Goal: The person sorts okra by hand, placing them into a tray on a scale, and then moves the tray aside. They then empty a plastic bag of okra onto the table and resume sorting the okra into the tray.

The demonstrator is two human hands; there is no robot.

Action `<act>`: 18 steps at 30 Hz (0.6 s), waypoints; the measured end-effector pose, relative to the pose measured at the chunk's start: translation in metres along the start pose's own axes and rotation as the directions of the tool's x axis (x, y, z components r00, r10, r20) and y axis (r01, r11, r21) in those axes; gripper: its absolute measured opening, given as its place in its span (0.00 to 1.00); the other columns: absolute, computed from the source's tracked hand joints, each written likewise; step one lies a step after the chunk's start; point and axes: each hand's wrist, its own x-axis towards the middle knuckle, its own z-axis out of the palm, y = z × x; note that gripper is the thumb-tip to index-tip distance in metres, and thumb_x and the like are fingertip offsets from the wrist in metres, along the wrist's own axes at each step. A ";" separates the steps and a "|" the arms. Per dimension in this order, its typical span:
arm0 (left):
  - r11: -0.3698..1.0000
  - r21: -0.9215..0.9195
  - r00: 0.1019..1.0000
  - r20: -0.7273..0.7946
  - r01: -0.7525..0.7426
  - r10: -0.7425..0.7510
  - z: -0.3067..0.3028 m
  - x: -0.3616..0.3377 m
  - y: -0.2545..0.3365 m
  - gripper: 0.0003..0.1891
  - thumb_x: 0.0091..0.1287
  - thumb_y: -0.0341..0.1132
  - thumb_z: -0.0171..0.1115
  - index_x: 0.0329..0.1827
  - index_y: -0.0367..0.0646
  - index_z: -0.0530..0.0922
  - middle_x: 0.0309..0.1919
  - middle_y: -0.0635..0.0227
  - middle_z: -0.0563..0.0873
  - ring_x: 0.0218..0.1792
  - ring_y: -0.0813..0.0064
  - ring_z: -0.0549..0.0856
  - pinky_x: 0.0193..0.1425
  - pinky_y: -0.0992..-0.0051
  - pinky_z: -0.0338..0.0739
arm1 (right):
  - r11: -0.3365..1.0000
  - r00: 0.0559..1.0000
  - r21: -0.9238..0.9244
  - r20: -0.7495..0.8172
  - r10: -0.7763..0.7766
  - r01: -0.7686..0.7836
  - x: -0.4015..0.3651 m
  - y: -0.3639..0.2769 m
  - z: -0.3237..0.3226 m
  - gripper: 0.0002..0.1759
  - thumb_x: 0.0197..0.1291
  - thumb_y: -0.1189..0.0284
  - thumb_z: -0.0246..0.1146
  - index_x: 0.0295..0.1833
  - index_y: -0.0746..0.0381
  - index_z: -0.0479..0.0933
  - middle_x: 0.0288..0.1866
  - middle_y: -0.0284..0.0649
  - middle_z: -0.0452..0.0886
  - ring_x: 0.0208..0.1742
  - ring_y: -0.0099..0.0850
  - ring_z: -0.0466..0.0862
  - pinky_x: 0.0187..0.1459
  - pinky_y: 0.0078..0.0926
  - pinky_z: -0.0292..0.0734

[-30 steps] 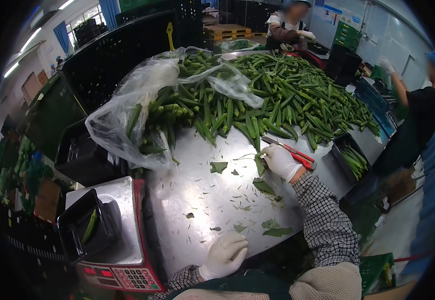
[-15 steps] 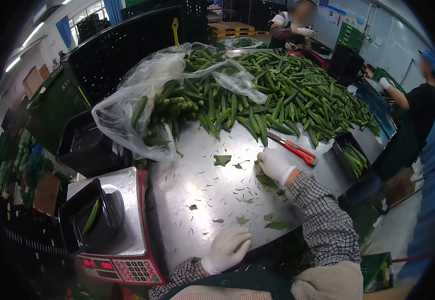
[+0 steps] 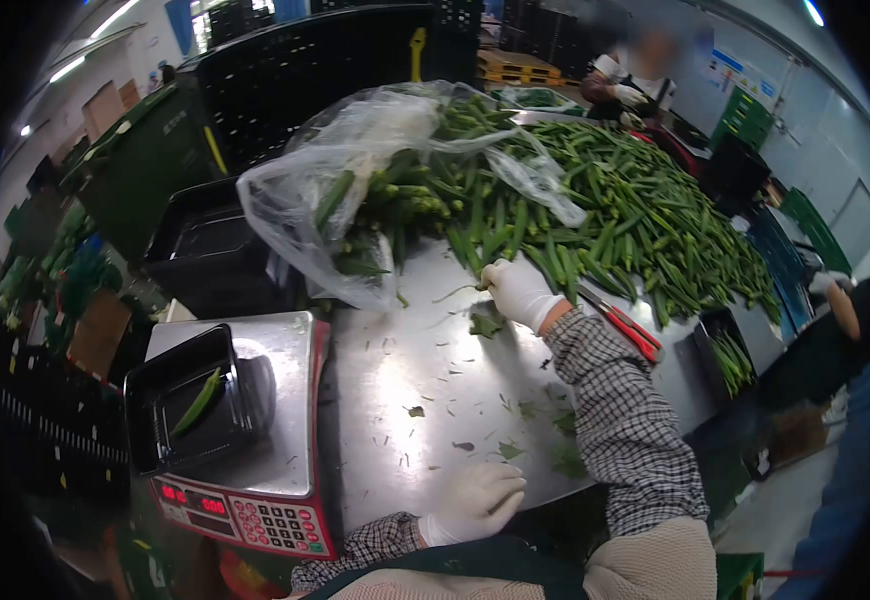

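Observation:
My right hand (image 3: 521,292), in a white glove, is at the near edge of a large okra pile (image 3: 645,210) with its fingers pinched together. A thin stem-like scrap shows beside the fingertips; what lies between them is hidden. Just below is a torn green leaf (image 3: 486,325). My left hand (image 3: 475,502), gloved too, rests at the near edge of the metal table (image 3: 385,380), fingers loosely stretched and holding nothing. Red-handled scissors (image 3: 627,328) lie to the right of my right hand. A clear plastic bag (image 3: 355,140) partly covers okra on the left.
At left, a scale (image 3: 285,400) carries a black tray (image 3: 165,400) with a single okra pod (image 3: 197,402). Black trays (image 3: 205,250) are stacked behind it. Another tray (image 3: 712,355) at right holds several pods. Co-workers stand at the back (image 3: 635,90) and far right.
My right hand has moved from the leaf scraps up to the pile's near edge. My left hand stays at the table edge. The view has shifted so the scene sits further right.

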 end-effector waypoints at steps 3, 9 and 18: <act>1.000 0.012 0.999 -0.034 -0.009 0.009 0.001 -0.001 -0.001 0.08 0.53 0.27 0.65 0.37 0.40 0.80 0.39 0.61 0.83 0.40 0.62 0.83 0.44 0.68 0.77 | 0.999 0.989 -0.035 0.148 0.004 0.002 0.015 -0.006 0.028 0.08 0.53 0.73 0.58 0.40 0.57 0.79 0.41 0.47 0.79 0.46 0.44 0.80 0.44 0.39 0.75; 0.999 -0.032 1.000 0.016 0.027 -0.026 0.003 -0.003 0.004 0.07 0.55 0.30 0.64 0.37 0.39 0.81 0.39 0.61 0.83 0.42 0.60 0.82 0.46 0.67 0.76 | 0.990 0.932 -0.026 0.341 -0.119 0.136 -0.106 -0.011 -0.012 0.07 0.52 0.72 0.56 0.36 0.57 0.78 0.39 0.44 0.76 0.42 0.44 0.78 0.43 0.40 0.76; 0.998 -0.004 0.996 -0.061 -0.067 0.066 0.002 -0.001 0.008 0.09 0.51 0.25 0.66 0.36 0.41 0.80 0.38 0.62 0.83 0.38 0.62 0.83 0.44 0.69 0.77 | 0.977 0.994 0.204 -0.077 0.080 -0.063 -0.169 0.032 -0.076 0.06 0.52 0.80 0.54 0.31 0.61 0.77 0.33 0.44 0.77 0.39 0.44 0.78 0.41 0.36 0.74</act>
